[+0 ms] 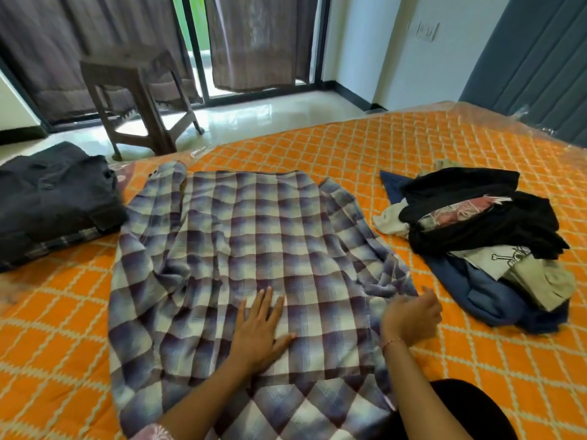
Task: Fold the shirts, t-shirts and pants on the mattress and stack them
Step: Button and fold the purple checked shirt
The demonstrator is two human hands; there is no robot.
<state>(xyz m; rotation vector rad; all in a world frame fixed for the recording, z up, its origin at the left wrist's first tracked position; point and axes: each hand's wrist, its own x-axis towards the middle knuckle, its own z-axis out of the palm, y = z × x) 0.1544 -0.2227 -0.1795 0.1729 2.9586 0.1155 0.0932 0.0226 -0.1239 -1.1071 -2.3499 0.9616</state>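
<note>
With a folded stack [54,201] done and a loose pile [482,236] waiting, we press our flat left hand [260,331] on the plaid shirt [254,236] — right hand [409,319] loosely curled, grasping nothing — so we're early on.

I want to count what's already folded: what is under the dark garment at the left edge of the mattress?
Under the dark folded garment a strip of plaid fabric shows at its near edge, resting on the orange mattress. The rest is covered, so further pieces cannot be counted.

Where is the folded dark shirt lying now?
In the head view the dark shirt lies at the far left on the mattress, on a folded plaid garment, left of the spread plaid shirt.
</note>
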